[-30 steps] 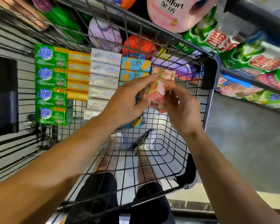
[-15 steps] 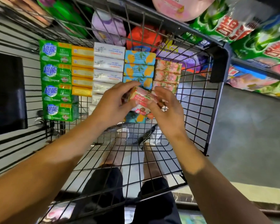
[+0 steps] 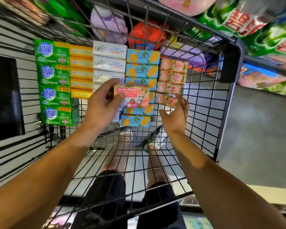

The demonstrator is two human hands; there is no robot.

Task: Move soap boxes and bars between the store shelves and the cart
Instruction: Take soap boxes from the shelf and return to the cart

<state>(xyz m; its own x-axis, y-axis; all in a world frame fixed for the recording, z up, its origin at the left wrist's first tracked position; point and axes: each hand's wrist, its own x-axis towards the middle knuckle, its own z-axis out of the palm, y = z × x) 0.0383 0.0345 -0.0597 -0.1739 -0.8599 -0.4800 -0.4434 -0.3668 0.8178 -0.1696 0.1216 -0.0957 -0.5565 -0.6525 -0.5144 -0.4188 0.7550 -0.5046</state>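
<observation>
A: Nearest, what are the hands doing?

B: The left hand [image 3: 102, 103] pinches one peach soap box [image 3: 133, 96] at its edge, lifted over the cart [image 3: 205, 123]. The right hand [image 3: 175, 113] has let go since half a second ago; its fingers lie loose and apart beside the peach stack [image 3: 170, 83].

A: So the box changed hands?

B: It seems so, now turned face up. I'd guess it goes onto that stack next.

A: Any print?

B: "Goat Soap" in white on red. Farther out lie blue-and-orange boxes [image 3: 142, 70], white boxes [image 3: 109, 63], yellow bars [image 3: 81, 71] and green packs [image 3: 54, 80] marked 超能. Beyond the wire, shelf bags [image 3: 254, 22] show 超.
</observation>
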